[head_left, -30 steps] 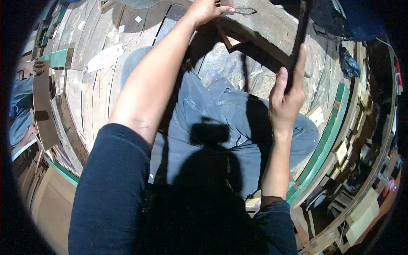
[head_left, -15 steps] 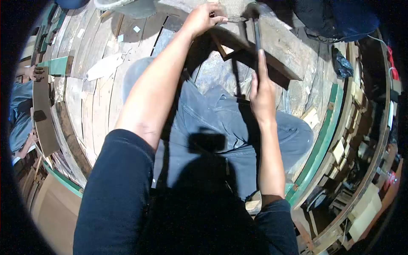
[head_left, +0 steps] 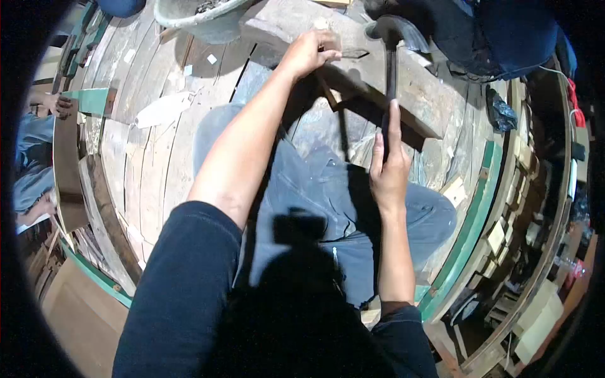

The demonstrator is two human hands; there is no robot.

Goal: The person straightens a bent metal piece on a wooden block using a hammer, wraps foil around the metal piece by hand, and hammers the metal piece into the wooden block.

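Hammer [head_left: 391, 72], that's what I've got on the head view, handle pointing away from me and the striking end out over a thick timber [head_left: 419, 94], near its far edge. Is it touching the wood? From this steep angle, fair to say I can't tell. My right grip [head_left: 391, 179] is closed on the handle, index finger laid along the shaft, thumb alongside. Good place to hold it: I judge the weight sits out at the striking end, stiff all through, nothing fragile, perhaps a little slick on that dark shaft, so low on the handle and snug.

Over to my left grip [head_left: 309, 55]: pinched, thumb against fingers, on a thin pointed metal piece [head_left: 355, 55] just above the timber. Looks light and rigid, small enough to want a fingertip hold at its near end; the fingers are smeared a bit.

Counting now! One hammer, one metal piece, one thick timber beneath them. One bucket [head_left: 224, 25] beyond, one white flat piece [head_left: 164, 109] on the plank floor [head_left: 183, 135], at least three pale chips [head_left: 212, 58] near it, one black plastic bag [head_left: 501, 112] over right. And far left, one co-worker's hand [head_left: 55, 104] by a brown board [head_left: 68, 164].
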